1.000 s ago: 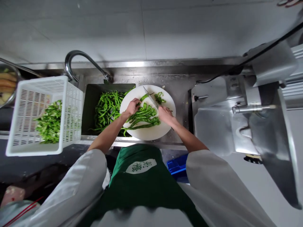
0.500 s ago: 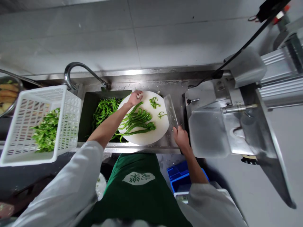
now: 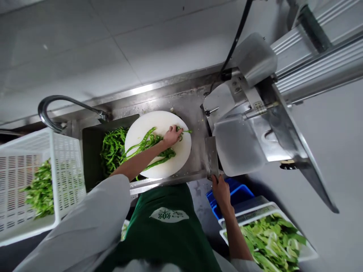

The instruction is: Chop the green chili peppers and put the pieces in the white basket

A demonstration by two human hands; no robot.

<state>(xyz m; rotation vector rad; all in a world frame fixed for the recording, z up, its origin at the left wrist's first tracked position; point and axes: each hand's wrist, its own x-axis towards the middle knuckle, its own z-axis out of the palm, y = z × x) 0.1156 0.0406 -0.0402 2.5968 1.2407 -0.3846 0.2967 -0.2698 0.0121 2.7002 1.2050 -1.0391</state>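
Cutting board, round and white, overlaps the sink basin; long green chili peppers lie across its left and middle. Left hand: fingers curled over pepper trimmings at board's right; whether gripping them, cannot tell. Right hand: closed round handle of cleaver, blade beside metal slicer.

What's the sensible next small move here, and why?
Probably the left hand should sweep the green scraps off the white board: it is at them, near the board's right side, while the right hand holds the cleaver clear of the board.
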